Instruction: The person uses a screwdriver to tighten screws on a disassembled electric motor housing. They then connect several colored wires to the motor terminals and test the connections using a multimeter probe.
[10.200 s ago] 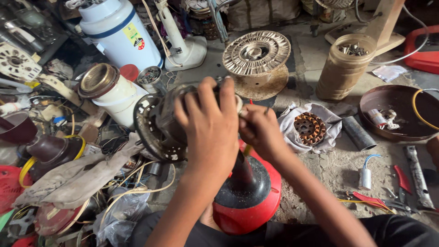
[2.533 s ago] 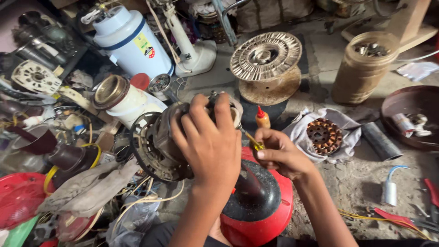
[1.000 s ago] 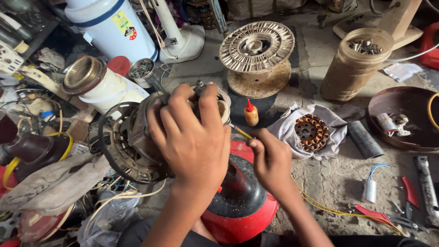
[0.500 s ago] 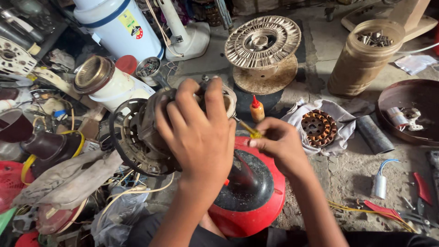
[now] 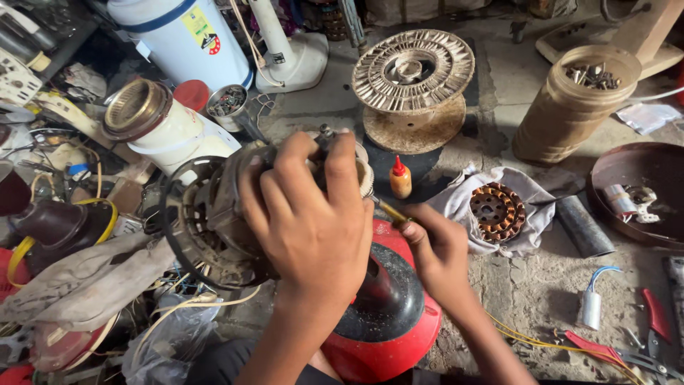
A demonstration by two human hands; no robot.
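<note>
The left hand [image 5: 310, 214] lies spread over the top of a grimy fan motor [image 5: 214, 217], its fingers curled round the housing and gripping it firmly, with the motor's short shaft poking out just beyond the fingertips. The motor sits tilted over a red and black fan base [image 5: 388, 314], which stands on the floor directly below both hands, close to the person's body. The right hand [image 5: 438, 249] is closed in a narrow pinch around a thin yellow-handled screwdriver [image 5: 392, 211], whose tip points up and left towards the end of the motor under the left hand; whether the tip touches the motor cannot be told. Just beyond the screwdriver a small yellow bottle with a red cap [image 5: 400, 178] stands upright on the ground. Behind it rests a large empty wire spool [image 5: 413, 85], and to its right a copper-wound stator [image 5: 497, 210] lies on a pale cloth [image 5: 463, 199]. Farther right stand a tall brown jar [image 5: 573, 107] holding screws and a round dark tray [image 5: 641, 185]. To the left of the motor a white cylinder with a brass-coloured rim [image 5: 153, 125] lies tilted, near a white and blue container [image 5: 189, 39], while a small capacitor [image 5: 591, 306] and red-handled pliers [image 5: 655, 321] lie well apart at lower right
</note>
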